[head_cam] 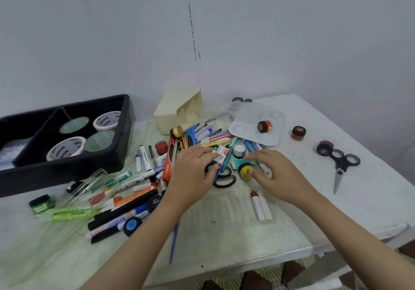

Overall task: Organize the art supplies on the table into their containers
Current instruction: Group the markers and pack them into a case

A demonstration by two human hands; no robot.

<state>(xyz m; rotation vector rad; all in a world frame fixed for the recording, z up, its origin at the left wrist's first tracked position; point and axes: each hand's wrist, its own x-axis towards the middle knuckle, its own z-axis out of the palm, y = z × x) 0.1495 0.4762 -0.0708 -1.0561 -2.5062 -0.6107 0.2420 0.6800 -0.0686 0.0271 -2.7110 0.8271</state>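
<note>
My left hand [193, 173]: curled over small white box [221, 155], grip unclear. My right hand [277, 173]: fingers loose, three o'clock of yellow paint pot [244, 171]. Best lifted upright, I judge; black tray [128, 119] at ten o'clock.

Dim, even, cool-toned indoor light, soft faint shadows beneath the scattered coloured marker pens [144, 159], dark interior of the black plastic divided tray [62, 175], mild overall softness, wide-angle curving along the white painted table [370, 202] edges

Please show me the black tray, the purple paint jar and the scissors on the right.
black tray [56, 174], head view, front wall.
purple paint jar [324, 148], head view, its middle.
scissors [339, 172] on the right, head view, pivot.
</note>
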